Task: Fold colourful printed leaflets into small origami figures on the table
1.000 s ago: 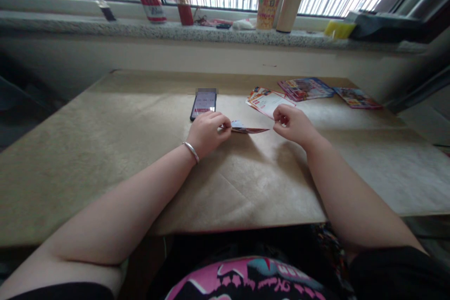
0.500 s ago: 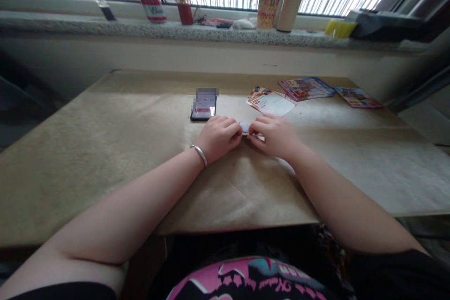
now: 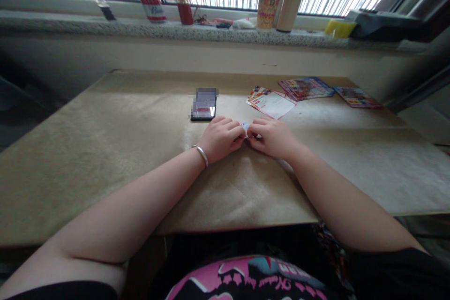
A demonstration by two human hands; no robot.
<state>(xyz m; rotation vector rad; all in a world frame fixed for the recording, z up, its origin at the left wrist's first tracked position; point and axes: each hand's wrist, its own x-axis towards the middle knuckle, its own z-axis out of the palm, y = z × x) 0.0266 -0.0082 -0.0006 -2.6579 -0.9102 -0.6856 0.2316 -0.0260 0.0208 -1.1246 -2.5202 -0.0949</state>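
Note:
A small piece of paper [image 3: 245, 127], whitish with a light blue part, shows between my hands near the middle of the table. My left hand [image 3: 224, 138], with a silver bangle at the wrist, pinches its left side. On the other side the curled fingers of my right hand [image 3: 270, 136] grip the same paper. Most of the paper is hidden by my fingers. Just beyond my left hand lies a phone [image 3: 204, 105] with its screen lit. Past my right hand are a white card with a red border [image 3: 274, 104] and orange cards [image 3: 258, 93] partly under it.
Colourful printed sheets [image 3: 307, 89] lie at the table's back right, with another stack [image 3: 356, 97] beside them. Along the stone windowsill [image 3: 211, 33] stand a red can [image 3: 151, 3], a red bottle [image 3: 185, 11], a patterned cup [image 3: 270, 5] and a yellow object [image 3: 340, 29].
My two hands have come slightly closer together, so less of the paper shows between them. The phone and cards have stayed put.

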